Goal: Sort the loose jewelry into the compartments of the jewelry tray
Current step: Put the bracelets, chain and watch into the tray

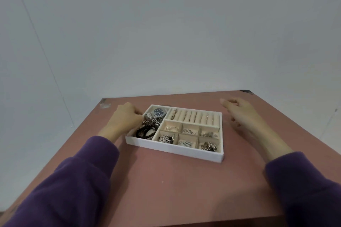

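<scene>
Left hand (pixel 127 116) was curled at the jewelry tray (pixel 177 150) long compartment, on a chain (pixel 152 121); actual grip unclear. Right hand (pixel 238 110) hovered loose, empty. Table (pixel 166 180) looked bare, so sorting seemed near done; next likely just release.

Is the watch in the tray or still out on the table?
In. The watch lies face up in the tray's long left compartment, at its far end, above the chains.

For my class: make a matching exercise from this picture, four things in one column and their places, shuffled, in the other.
Things:
1. watch
2. left hand
3. right hand
4. jewelry tray

Places:
A. above the table, right of the tray
B. far end of the long left compartment
C. middle of the pink table
D. at the tray's left wall

Pairs: 1-B, 2-D, 3-A, 4-C
</scene>
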